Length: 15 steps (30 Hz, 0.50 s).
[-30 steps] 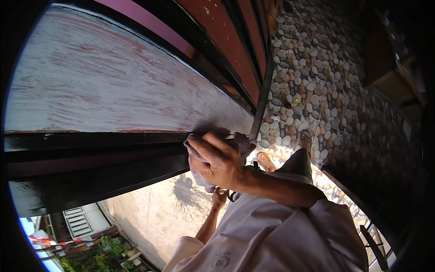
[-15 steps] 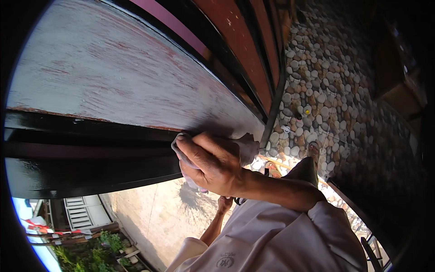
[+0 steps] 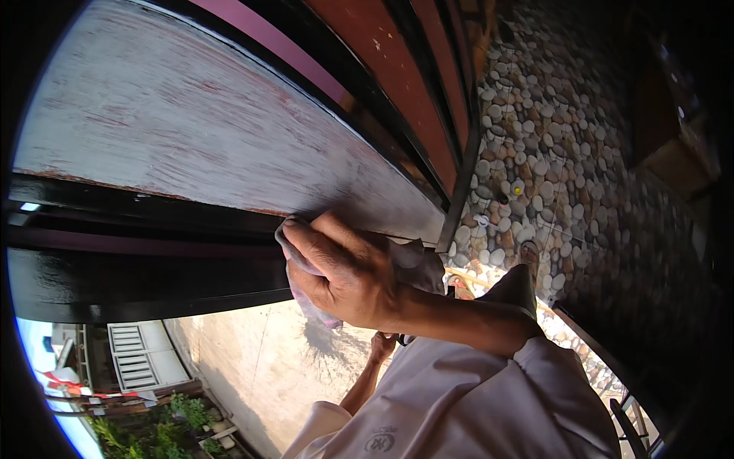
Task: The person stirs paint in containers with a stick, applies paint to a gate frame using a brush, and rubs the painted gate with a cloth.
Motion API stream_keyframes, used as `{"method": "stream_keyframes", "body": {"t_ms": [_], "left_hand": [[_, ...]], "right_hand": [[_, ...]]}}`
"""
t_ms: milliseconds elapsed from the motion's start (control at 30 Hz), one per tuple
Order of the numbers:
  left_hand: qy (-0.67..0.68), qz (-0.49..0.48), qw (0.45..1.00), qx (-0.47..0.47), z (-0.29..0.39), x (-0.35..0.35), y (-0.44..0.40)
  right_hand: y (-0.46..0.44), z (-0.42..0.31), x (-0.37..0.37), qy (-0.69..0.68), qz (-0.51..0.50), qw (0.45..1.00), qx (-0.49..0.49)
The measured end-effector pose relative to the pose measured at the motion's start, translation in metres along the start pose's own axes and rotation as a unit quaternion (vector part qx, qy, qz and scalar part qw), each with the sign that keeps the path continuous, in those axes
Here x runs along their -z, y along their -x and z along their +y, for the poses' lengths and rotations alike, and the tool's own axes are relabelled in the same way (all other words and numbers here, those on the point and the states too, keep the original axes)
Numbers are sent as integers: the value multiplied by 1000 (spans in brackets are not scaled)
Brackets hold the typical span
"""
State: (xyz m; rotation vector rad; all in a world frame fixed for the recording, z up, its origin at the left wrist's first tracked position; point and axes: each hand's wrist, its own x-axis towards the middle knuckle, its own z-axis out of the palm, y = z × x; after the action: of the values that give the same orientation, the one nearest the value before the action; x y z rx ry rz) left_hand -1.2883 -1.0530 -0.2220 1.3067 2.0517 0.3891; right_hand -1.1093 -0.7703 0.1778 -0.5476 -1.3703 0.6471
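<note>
My right hand (image 3: 344, 268) is closed around a greyish-purple cloth (image 3: 417, 260), which bunches out on both sides of the fingers. It presses at the black frame bar (image 3: 168, 206), beside the lower edge of a panel (image 3: 199, 115) with streaky whitish-grey and reddish paint. Lower down, my left hand (image 3: 381, 346) is small in view, its fingers curled near a dark curved thing (image 3: 401, 339). What it grips cannot be made out.
Red-brown slats (image 3: 382, 53) with black bars rise beyond the panel. Pebbled floor (image 3: 535, 153) lies at the right, with a brown box-like object (image 3: 677, 168). Sunlit concrete (image 3: 229, 359), a white slatted gate (image 3: 138, 359) and plants (image 3: 183, 413) show below.
My right hand and the cloth have moved left along the black bar. The camera view has shifted and tilted slightly. My left hand stays curled.
</note>
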Motion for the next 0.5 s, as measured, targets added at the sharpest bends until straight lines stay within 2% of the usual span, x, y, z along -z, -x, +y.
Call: {"method": "stream_keyframes", "body": {"t_ms": [100,133,167,267,300,367,433,500], "left_hand": [[-2,0,999,48,10,3,0],[119,40,991,46,21,0,0],[-6,9,998,64,27,8,7],[7,-13,996,89,30,12,19],[27,-13,996,78,16,5,21],[42,-17,997,69,-6,-4,22],[99,-32,980,168,-10,-4,25],[76,-34,987,141,1,6,30]], "right_hand": [[13,10,2,11,3,1000,5],[24,21,6,13,-4,1000,6],[42,40,9,31,-4,999,18],[96,87,35,105,-74,991,-38],[117,98,44,121,-105,983,-89],[142,111,58,121,-117,979,-118],[144,106,64,112,-108,979,-135],[140,102,65,105,-99,978,-150]]}}
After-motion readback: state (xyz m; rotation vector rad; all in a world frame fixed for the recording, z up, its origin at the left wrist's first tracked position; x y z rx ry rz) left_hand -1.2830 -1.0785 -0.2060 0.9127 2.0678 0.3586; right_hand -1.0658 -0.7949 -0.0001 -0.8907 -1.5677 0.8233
